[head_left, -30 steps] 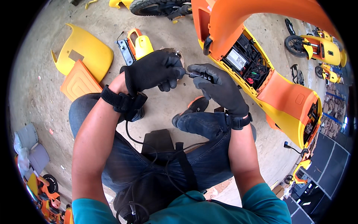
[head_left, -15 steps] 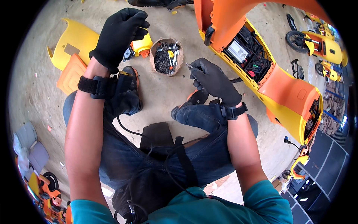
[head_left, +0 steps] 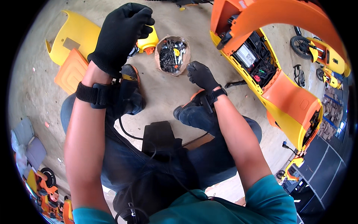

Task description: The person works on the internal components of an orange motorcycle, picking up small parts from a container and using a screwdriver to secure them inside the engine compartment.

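Observation:
My gloved left hand (head_left: 125, 35) is raised at the upper middle-left with fingers curled, over the yellow part with orange end (head_left: 148, 39); whatever it may hold is hidden. My gloved right hand (head_left: 200, 74) is closed just right of a paper bag of mixed screws and small parts (head_left: 172, 54); its contents cannot be made out. An open orange-and-yellow scooter body (head_left: 279, 97) lies to the right, its battery bay (head_left: 253, 59) showing cables. Both my wrists wear black straps.
A yellow panel (head_left: 76, 31) and orange panel (head_left: 71, 71) lie on the concrete floor (head_left: 37, 97) at left. More scooters (head_left: 328, 59) stand at right, scooter parts (head_left: 48, 194) at lower left. Dark panels (head_left: 324, 160) are at far right. My bent legs and feet frame the middle.
My hands, together a second ago on a small black tool, have parted. My left hand rose up and left; my right moved forward, its thin metal piece now out of sight.

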Demonstrator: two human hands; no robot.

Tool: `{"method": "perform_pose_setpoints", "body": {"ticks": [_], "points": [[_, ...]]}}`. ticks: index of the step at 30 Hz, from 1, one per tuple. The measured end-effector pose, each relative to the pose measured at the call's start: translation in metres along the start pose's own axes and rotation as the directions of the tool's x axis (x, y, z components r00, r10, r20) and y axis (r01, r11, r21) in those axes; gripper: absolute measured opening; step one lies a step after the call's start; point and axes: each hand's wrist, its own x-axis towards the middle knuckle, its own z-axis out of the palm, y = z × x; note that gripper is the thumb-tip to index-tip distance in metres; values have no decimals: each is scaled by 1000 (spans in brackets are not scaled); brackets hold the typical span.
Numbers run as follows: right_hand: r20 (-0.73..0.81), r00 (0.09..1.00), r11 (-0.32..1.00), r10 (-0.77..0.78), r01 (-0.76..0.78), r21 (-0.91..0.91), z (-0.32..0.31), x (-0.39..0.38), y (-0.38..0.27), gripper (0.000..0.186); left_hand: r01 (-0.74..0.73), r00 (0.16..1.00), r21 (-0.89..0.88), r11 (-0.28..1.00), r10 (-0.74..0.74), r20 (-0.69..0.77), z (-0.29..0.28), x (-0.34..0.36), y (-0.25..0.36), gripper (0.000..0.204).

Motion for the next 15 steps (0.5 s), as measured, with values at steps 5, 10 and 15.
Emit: {"method": "perform_pose_setpoints", "body": {"ticks": [5,10,15], "points": [[-45,973,908,-228,196,-370,23,59,25,30,12,1000,37,999,-12,6,-5,-7,2,29],[-118,951,832,-286,185,-523,40,111,34,27,68,997,95,993,-65,-32,2,-9,12,29],[-234,861,871,-452,369,-324,60,150,27,29,134,991,64,989,-133,-23,3,-2,7,28]]}}
